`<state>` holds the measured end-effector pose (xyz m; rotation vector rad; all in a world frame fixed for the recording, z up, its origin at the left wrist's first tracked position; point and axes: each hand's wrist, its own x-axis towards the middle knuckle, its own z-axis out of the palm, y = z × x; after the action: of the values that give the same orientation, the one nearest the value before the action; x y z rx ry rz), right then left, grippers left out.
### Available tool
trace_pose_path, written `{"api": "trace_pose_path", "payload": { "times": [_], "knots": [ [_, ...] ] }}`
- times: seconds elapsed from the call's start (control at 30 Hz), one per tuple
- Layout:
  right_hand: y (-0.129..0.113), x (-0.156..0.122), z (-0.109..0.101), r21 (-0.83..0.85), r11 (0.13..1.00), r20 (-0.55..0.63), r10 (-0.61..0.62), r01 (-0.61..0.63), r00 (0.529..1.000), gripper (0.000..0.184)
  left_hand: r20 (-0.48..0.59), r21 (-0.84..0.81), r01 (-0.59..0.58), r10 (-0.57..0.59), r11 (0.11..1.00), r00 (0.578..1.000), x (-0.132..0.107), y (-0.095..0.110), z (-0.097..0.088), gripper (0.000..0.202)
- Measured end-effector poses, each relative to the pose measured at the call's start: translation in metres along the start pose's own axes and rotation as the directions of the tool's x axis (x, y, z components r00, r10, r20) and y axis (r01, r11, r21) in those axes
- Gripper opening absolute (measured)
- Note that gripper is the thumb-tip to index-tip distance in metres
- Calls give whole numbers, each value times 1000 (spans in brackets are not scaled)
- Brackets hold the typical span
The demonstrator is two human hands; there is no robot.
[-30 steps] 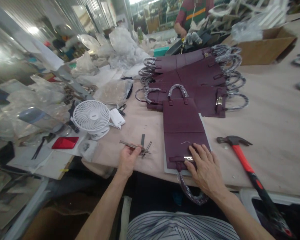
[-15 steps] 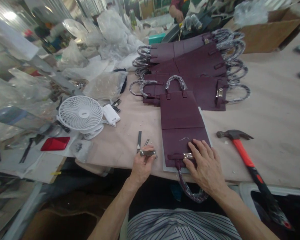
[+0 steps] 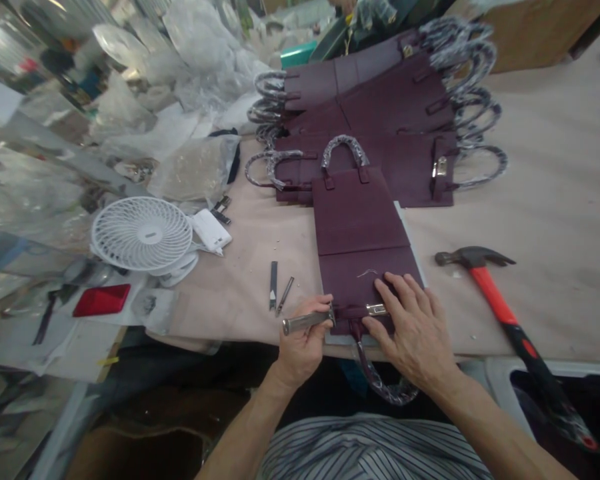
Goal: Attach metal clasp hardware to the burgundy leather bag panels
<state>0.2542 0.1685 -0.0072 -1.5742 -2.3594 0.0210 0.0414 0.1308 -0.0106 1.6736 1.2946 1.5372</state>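
1. Left hand [image 3: 303,350]: the grip is closed, thumb against fingers, on a metal tool [image 3: 300,323] lying nearly level. Whether the tool's far end touches the work cannot be told.
2. Right hand [image 3: 415,327]: the grip is spread open and laid palm down; nothing is clasped.
3. Burgundy bag [image 3: 365,220]: it is found flat on a grey sheet [image 3: 409,229], just right of the left grip and partly under the right. A metal fitting [image 3: 377,309] is exposed between the two, beside the right thumb.
4. Firm, even pressure from the right palm is judged advisable, so that bag and sheet are not shifted together.
5. The fitting and burgundy surface should be guarded against scratching by the tool's end; the right fingertips should be held clear of it.
6. A loose thread [image 3: 367,273] is noted just beyond the right fingertips; it is best lifted away.
7. A flat strip [image 3: 273,283] and a slim rod [image 3: 285,295] are noted beyond the left grip; a hammer [image 3: 497,300] is placed right of the right grip, within apparent reach.
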Motion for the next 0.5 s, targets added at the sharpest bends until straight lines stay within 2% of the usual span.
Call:
{"api": "trace_pose_path", "payload": {
  "times": [0.5],
  "knots": [
    [-1,0,-1,51,998,5,23,-23,1000,58,30,50,30,-31,998,999,-5,-3,6,12]
  ]
}}
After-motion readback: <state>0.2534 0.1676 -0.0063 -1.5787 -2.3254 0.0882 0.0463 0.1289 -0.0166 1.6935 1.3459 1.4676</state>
